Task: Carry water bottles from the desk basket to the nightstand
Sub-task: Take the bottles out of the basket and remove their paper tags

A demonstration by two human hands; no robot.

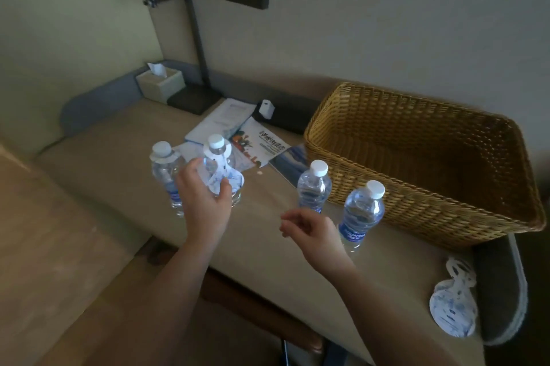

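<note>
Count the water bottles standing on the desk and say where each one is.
4, all upright: far-left bottle; tagged bottle at the left hand; one by the basket; one nearest its front.

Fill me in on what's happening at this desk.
A person stands at the desk with four water bottles upright on it, all outside the wicker basket, which looks empty. The left hand is closing around the tagged bottle, next to another tagged bottle. The right hand hovers, fingers loosely curled, in front of the two untagged bottles beside the basket, holding nothing. A loose paper tag lies at the desk's right end.
</note>
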